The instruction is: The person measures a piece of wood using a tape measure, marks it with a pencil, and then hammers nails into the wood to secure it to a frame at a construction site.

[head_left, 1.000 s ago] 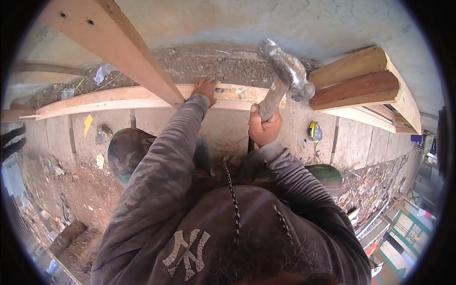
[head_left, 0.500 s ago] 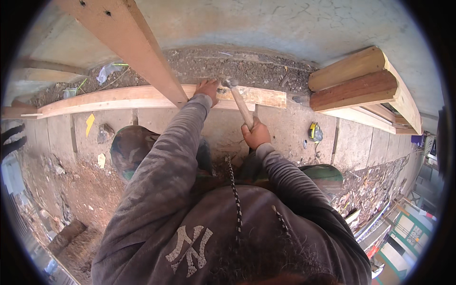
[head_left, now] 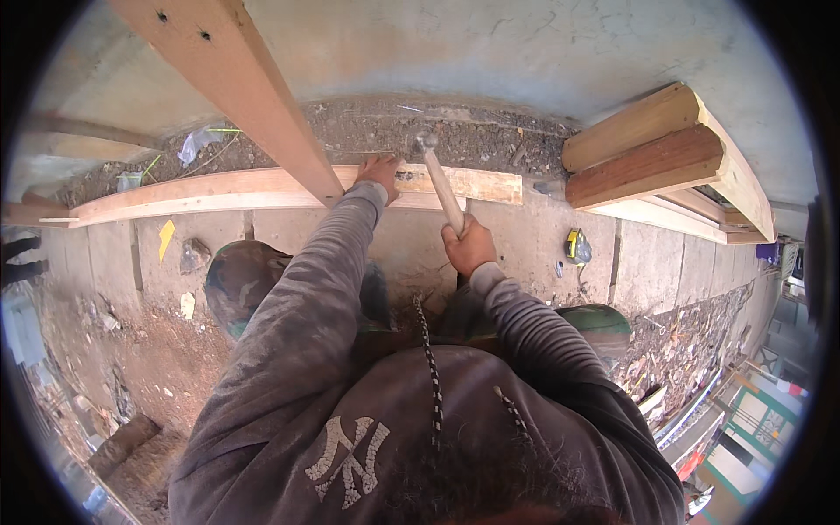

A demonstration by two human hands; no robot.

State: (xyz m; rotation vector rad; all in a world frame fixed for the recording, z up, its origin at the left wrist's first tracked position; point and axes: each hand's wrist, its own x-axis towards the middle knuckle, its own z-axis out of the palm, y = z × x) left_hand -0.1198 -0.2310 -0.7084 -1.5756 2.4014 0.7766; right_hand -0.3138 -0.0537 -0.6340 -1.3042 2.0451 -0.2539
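My right hand (head_left: 470, 246) is closed round the wooden handle of a hammer (head_left: 444, 190). The hammer's metal head points away from me, over the far edge of a short wooden board (head_left: 486, 185). My left hand (head_left: 378, 175) grips the boards beside the foot of a wooden post (head_left: 262, 96), its fingers curled over the top. A long pale plank (head_left: 201, 185) runs left from there, and the short board overlaps it on the right. Dark marks show on the board just right of my left fingers. Whether those fingers also hold something small is hidden.
A yellow and black tape measure (head_left: 577, 247) lies on the concrete slabs at right. Behind it stands a wooden frame (head_left: 647, 157) against the wall (head_left: 490, 52). A yellow scrap (head_left: 166, 239) lies at left. Loose soil and rubble border the slabs.
The hammer head has lifted slightly away from the board. My left hand keeps its place beside the post, and the view has shifted a little.
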